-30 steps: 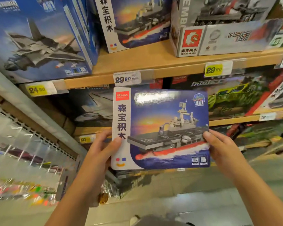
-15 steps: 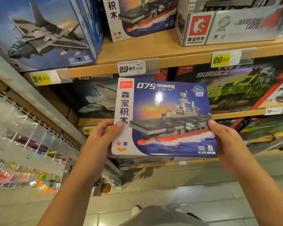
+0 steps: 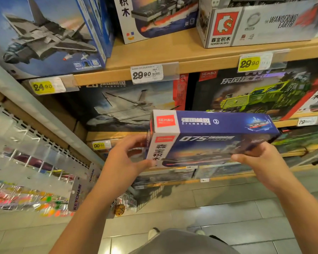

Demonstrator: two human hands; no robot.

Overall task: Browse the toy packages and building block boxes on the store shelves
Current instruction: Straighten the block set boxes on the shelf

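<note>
Left hand (image 3: pixel 126 160) and right hand (image 3: pixel 259 158): each grasps one end of a flat blue cardboard building-block box (image 3: pixel 207 138), held in the air before the middle shelves, tipped so its narrow top panel faces the camera, probably to read the edge print. Behind: light wooden shelves (image 3: pixel 173 54) with boxed sets and yellow price tags (image 3: pixel 249 63). Below: grey tiled floor (image 3: pixel 228 208).

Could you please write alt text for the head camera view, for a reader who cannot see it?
Two hands, left hand and right hand, hold a blue warship block box tilted top-edge-up before wooden store shelves of block sets.
</note>
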